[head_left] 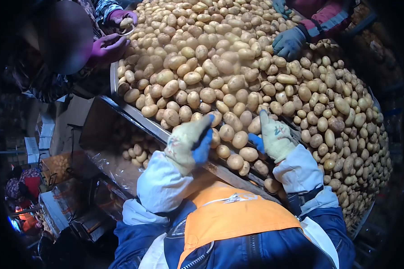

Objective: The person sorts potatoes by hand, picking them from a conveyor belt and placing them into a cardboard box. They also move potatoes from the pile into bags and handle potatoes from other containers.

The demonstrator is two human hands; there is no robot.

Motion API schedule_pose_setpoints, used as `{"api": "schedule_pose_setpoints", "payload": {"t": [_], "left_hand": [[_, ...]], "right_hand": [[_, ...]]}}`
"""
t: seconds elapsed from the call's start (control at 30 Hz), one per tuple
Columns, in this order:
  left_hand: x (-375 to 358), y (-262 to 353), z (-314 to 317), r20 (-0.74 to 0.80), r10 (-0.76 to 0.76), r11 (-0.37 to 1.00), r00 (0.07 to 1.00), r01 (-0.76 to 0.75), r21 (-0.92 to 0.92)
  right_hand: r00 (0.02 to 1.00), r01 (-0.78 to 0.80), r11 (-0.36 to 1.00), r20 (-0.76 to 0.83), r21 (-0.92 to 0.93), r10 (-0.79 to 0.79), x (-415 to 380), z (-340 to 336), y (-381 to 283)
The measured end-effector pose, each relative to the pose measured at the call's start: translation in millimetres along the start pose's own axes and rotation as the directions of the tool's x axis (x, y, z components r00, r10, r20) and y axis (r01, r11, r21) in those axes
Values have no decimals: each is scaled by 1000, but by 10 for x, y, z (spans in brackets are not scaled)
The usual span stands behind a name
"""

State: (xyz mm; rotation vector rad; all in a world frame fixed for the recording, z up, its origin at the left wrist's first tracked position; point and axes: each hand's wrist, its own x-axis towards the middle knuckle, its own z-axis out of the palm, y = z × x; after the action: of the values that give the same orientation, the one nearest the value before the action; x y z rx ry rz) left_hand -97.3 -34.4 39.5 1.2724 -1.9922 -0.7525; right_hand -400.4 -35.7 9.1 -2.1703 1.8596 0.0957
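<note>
- Potatoes [240,140] lay loosely grouped between the two gloved hands, just inside the table's metal rim [144,122], with the main heap rising beyond them, farther from that rim.
- The right hand [277,139] was the nearer one: its blue thumb stood just beside the rounded potato midway in the group, which showed no clear long axis; an oblong potato [232,120], a little farther in from the rim, slanted down toward that thumb.
- The right grip was wide, index finger and thumb well parted, with nothing seen clasped.
- The left hand [188,141] reached in across the rim, fingers extended and thumb parted, no potato visible in it; its palm faced the group.
- From both grips, the group lay inward, between the palms and alongside the rim.
- Near the rim's far-left corner, a co-worker's purple-gloved hand [107,49] showed; another's blue-grey glove [289,42] touched the heap, well inside the rim.
</note>
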Motion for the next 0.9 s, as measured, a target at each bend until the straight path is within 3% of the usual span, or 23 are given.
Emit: {"api": "schedule_pose_setpoints", "payload": {"t": [0.03,0.07,0.1,0.13,0.17,0.23,0.27,0.3,0.37,0.4,0.43,0.47,0.5,0.57,0.63,0.67,0.7,0.8,0.83,0.9], "left_hand": [[-23,87,-31,138,-79,993,987,91,-81],[-73,121,-13,78,64,994,995,-56,-97],[-128,90,32,171,64,978,983,-27,-206],[-170,67,91,181,144,978,973,-111,-179],[-214,44,148,190,219,970,957,-192,-150],[-312,-29,234,281,279,957,918,-242,-158],[-399,-59,283,180,325,941,928,-299,-157],[-410,-45,269,236,297,951,925,-265,-159],[-482,-64,311,168,287,952,943,-261,-160],[-484,-76,296,161,281,954,946,-257,-153],[-481,-94,271,197,306,950,931,-283,-135],[-481,-110,258,235,327,944,915,-307,-121],[-587,-134,340,32,333,939,942,-329,-98],[-622,-338,429,353,250,957,901,-175,-233],[-601,-282,255,194,337,933,921,-301,-196],[-581,-173,194,45,341,927,939,-328,-181],[-553,-172,177,37,342,925,939,-330,-191],[-424,-210,131,139,338,935,931,-315,-165],[-372,-171,102,82,354,927,932,-338,-162],[-263,-173,119,121,361,926,925,-341,-162]], "right_hand": [[1000,6,1000,1,2,-6,28,7,-4],[1000,-9,999,-6,50,9,62,6,-16],[1000,-24,995,-15,96,25,87,-3,-17],[994,63,972,-106,225,-39,40,-50,31],[996,19,920,-92,392,19,-3,-124,50],[984,-112,877,-74,468,165,11,-133,61],[985,-73,738,-70,671,161,27,-69,105],[987,-11,729,-108,684,116,60,-90,81],[995,23,656,-80,755,58,117,-368,-356],[1000,-6,486,4,874,5,190,-406,-614],[994,9,414,36,910,-102,267,-270,-788],[975,73,502,45,862,-219,278,-451,-1096],[941,146,578,68,803,-332,271,-652,-1370],[926,261,567,-36,781,-377,281,-656,-1594],[964,246,680,-100,690,-247,392,-543,-1420],[948,317,759,-177,568,-263,425,-494,-1228],[927,366,825,-246,430,-283,427,-484,-1033],[916,281,911,-368,301,-161,162,-401,-440],[905,216,952,-409,215,-113,12,-383,-184],[899,-2,995,-436,100,46,-310,-435,338]]}}
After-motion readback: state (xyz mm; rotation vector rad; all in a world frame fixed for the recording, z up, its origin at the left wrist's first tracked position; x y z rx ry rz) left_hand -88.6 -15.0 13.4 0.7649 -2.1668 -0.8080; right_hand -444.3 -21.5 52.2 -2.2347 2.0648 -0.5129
